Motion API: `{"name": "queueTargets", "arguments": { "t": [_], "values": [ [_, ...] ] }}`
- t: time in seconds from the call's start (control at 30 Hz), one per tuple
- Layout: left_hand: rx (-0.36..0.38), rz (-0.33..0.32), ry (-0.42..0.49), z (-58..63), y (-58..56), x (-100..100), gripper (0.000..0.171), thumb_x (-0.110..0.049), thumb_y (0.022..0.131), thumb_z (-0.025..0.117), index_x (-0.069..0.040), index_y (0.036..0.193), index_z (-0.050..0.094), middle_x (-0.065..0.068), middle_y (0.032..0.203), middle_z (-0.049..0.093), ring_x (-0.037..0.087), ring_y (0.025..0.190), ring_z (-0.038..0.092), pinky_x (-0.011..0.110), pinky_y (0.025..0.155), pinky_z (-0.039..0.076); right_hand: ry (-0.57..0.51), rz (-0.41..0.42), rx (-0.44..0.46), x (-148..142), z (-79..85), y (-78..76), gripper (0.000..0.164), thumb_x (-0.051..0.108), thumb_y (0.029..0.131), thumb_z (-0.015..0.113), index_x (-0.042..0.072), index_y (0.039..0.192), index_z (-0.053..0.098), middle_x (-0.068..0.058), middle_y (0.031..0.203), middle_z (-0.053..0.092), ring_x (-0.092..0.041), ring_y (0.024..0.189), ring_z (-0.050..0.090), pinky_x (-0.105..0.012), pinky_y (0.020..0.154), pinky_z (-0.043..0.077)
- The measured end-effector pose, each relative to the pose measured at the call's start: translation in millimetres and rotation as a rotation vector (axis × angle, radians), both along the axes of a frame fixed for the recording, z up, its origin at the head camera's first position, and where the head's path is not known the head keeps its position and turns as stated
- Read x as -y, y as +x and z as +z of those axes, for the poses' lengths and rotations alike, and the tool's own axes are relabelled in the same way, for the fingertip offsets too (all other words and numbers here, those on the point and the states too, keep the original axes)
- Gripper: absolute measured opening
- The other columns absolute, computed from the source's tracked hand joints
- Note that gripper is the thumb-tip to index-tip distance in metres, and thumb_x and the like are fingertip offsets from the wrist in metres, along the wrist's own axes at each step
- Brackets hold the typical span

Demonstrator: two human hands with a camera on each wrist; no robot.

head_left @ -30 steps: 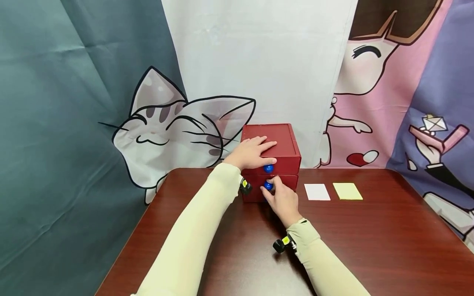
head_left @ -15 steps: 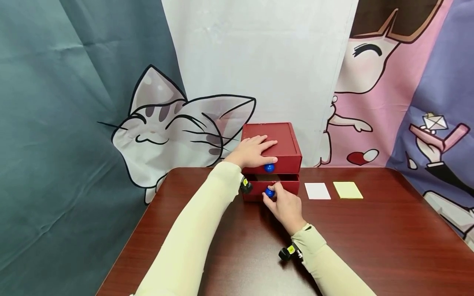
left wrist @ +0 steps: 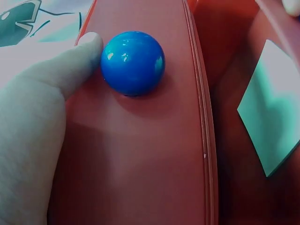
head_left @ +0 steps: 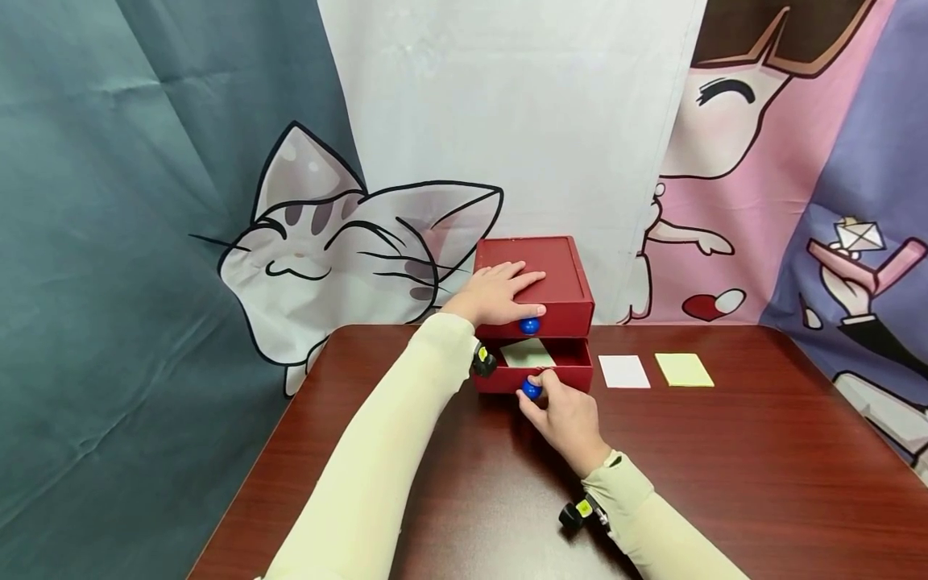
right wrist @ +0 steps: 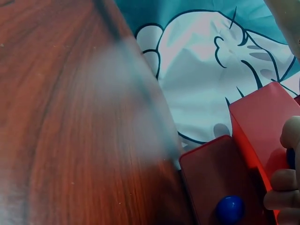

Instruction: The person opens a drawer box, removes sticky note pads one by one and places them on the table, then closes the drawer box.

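Observation:
My left hand point(head_left: 500, 294) lies spread on top of a red two-drawer box point(head_left: 536, 256). Its thumb reaches the front edge beside the upper blue knob point(left wrist: 133, 63), seen large in the left wrist view. With thumb and index finger my right hand point(head_left: 573, 423) pinches the lower blue knob point(head_left: 532, 389). The lower drawer point(head_left: 576, 379) stands part way out, while the upper drawer point(head_left: 569, 321) is closed. Inside the lower one lies a pale green paper square point(head_left: 528, 353). The right wrist view shows fingers cut off at its right edge.
On the brown table point(head_left: 464, 515), right of the box, lie a white paper square point(head_left: 624, 371) and a yellow paper square point(head_left: 685, 370). A curtain with cartoon figures point(head_left: 290, 282) hangs behind the table.
The lower drawer has slid out toward me, with my right hand moving back on its knob. The paper inside has come into sight. My left hand stays on the box top.

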State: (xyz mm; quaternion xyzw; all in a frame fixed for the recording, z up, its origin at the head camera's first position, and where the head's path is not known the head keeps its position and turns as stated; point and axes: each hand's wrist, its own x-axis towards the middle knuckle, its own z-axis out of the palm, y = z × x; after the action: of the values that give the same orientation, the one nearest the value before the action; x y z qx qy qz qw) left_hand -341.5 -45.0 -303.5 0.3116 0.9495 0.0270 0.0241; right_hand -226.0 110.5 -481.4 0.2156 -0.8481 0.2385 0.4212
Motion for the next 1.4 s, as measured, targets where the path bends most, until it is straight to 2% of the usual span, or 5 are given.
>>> {"name": "queueTargets", "arguments": {
  "t": [0.3,0.53,0.77,1.07,1.4],
  "values": [
    [0.004,-0.003,0.006,-1.0,-0.6,-1.1,0.076,-0.068,0.097,0.044,-0.035,0.162,0.024,0.004,0.168,0.019,0.027,0.154,0.017,0.049,0.124,0.012,0.015,0.035,-0.021,-3.2,-0.7,9.9,0.037,0.026,0.073,0.087,0.011,0.099,0.065,0.002,0.072,0.071,-0.009,0.048,0.056,-0.030,0.040,0.043],
    [0.005,0.006,0.010,-0.7,-0.7,-1.1,0.076,-0.069,0.096,0.044,-0.036,0.162,0.024,0.003,0.169,0.018,0.026,0.154,0.016,0.048,0.124,0.011,0.020,0.043,-0.042,-4.6,-0.8,13.0,0.032,0.038,0.086,0.076,0.011,0.098,0.065,0.002,0.069,0.070,-0.011,0.048,0.058,-0.033,0.040,0.044],
    [0.020,0.013,0.008,-0.4,0.0,-1.8,0.076,-0.068,0.097,0.043,-0.036,0.162,0.023,0.003,0.169,0.017,0.026,0.155,0.015,0.048,0.124,0.010,0.041,0.047,-0.056,-5.3,-0.7,18.7,0.037,0.027,0.072,0.087,0.011,0.097,0.065,0.003,0.068,0.070,-0.008,0.048,0.058,-0.030,0.040,0.045],
    [0.007,0.014,0.002,-1.1,-1.4,-1.6,0.076,-0.069,0.096,0.044,-0.036,0.162,0.023,0.003,0.169,0.018,0.026,0.155,0.015,0.049,0.124,0.010,0.053,0.058,-0.063,-6.0,0.4,25.9,0.052,0.058,0.101,0.044,0.011,0.096,0.065,0.003,0.068,0.069,-0.008,0.047,0.055,-0.029,0.040,0.045],
    [0.004,0.018,0.011,-1.5,-0.7,-0.8,0.076,-0.069,0.097,0.044,-0.036,0.162,0.024,0.003,0.169,0.018,0.026,0.154,0.016,0.049,0.124,0.011,0.059,0.100,-0.054,-8.0,0.6,32.2,0.031,0.039,0.087,0.077,0.011,0.096,0.066,0.002,0.079,0.076,-0.007,0.053,0.063,-0.029,0.044,0.050]
  ]
}}
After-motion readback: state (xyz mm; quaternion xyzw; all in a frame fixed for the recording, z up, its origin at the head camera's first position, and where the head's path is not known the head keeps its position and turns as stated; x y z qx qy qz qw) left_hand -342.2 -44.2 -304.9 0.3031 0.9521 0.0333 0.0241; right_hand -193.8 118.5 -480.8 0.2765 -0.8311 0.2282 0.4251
